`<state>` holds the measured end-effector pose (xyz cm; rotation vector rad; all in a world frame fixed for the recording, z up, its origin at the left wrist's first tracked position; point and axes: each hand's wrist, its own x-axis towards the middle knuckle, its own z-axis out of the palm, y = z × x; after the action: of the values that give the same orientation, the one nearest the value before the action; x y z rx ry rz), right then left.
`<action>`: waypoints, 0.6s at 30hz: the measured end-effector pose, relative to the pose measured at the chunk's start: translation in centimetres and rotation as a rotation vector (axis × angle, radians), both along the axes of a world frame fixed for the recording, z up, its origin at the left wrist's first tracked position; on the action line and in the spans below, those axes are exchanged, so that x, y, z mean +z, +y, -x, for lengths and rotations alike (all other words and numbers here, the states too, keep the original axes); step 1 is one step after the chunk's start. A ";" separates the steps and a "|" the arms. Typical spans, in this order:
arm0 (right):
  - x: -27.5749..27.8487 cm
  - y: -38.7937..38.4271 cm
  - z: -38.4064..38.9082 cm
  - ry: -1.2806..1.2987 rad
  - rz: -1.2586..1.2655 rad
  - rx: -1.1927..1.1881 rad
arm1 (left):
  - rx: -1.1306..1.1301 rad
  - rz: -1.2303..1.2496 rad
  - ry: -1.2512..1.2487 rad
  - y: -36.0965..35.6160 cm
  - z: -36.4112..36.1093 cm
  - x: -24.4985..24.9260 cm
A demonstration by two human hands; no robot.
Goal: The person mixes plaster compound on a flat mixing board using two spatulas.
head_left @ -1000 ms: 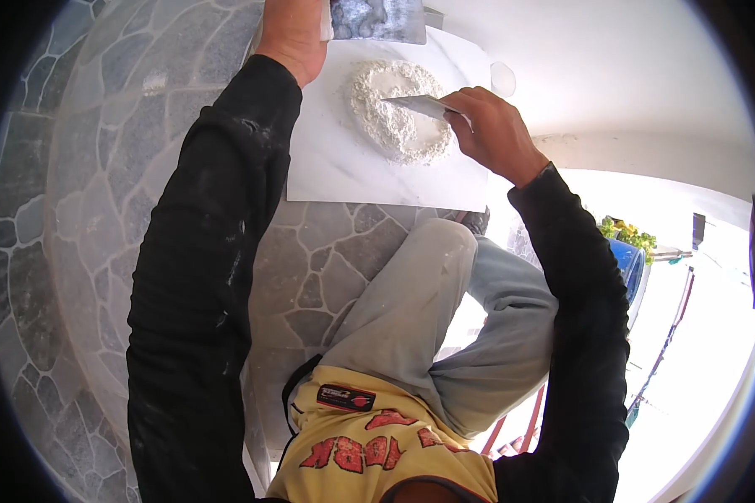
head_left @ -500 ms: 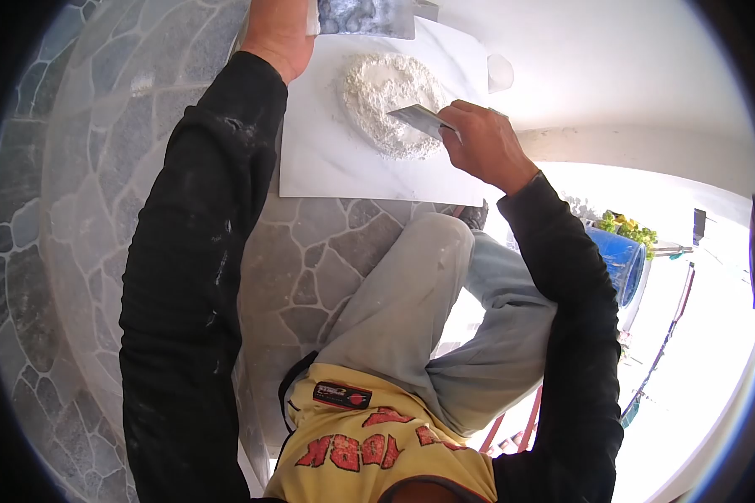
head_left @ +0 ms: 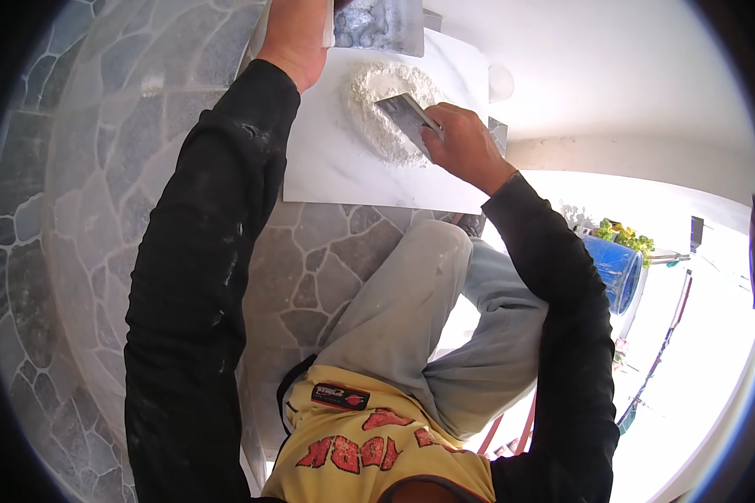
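My right hand (head_left: 468,144) is closed around the handle of a flat metal trowel (head_left: 404,116). The trowel's blade is tilted over a ring-shaped mound of white powder (head_left: 369,88), overlapping its right side. Underneath lies a white marble-patterned slab (head_left: 327,176). At the top edge of the view is my left hand (head_left: 298,38), its fingers mostly cut off by the frame. Beside it a flat, mottled grey metal plate (head_left: 382,29) with a whitish edge moves along with the hand, above the slab's far left part.
Grey stone-patterned flooring (head_left: 310,268) spreads to the left and in front of the slab. A white wall (head_left: 604,75) rises on the right. Farther right stand a blue barrel (head_left: 614,270) and a yellow-green plant (head_left: 633,236). My bent knee (head_left: 436,243) is close to the slab's near edge.
The trowel in my right hand has swung and shifted left over the powder, showing more of its blade. My left hand and the grey plate have come slightly nearer and to the right.
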<state>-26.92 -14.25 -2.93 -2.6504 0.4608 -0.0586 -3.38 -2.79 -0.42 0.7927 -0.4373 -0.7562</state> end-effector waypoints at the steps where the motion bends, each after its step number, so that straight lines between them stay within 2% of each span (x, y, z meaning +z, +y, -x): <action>1: -0.6 0.2 -0.2 -0.022 -0.017 0.039 | -0.001 0.000 -0.003 -0.1 -0.1 -0.1; 5: -0.7 -1.5 -0.6 0.043 0.087 -0.056 | -0.005 0.000 0.003 -0.2 -0.6 -0.7; 6: 0.2 -2.0 -0.5 -0.012 0.058 -0.093 | -0.001 0.002 0.013 -0.2 -0.6 -0.7; 10: 3.0 -4.9 1.5 0.070 -0.056 -0.217 | 0.014 0.010 -0.014 -0.1 -0.2 -0.2; 12: 2.9 -6.8 3.2 0.188 -0.056 -0.006 | 0.026 -0.020 -0.010 -0.3 -0.2 -0.3; 13: 3.2 -7.1 3.8 0.363 -0.092 -0.078 | 0.024 -0.018 -0.008 -0.3 -0.1 -0.3; 14: 2.7 -7.3 4.3 0.363 -0.092 -0.080 | 0.020 -0.029 -0.012 -0.2 0.0 -0.3; 16: 0.9 -7.6 5.3 0.394 0.119 0.096 | 0.017 -0.039 -0.016 -0.2 0.0 -0.3; 18: -0.2 -7.0 5.2 0.326 0.175 0.107 | 0.016 -0.037 -0.012 -0.3 0.0 -0.3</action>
<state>-32.12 -21.28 -3.09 -2.8627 0.4324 0.3886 -3.35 -3.06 -0.75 0.8349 -0.4283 -0.7462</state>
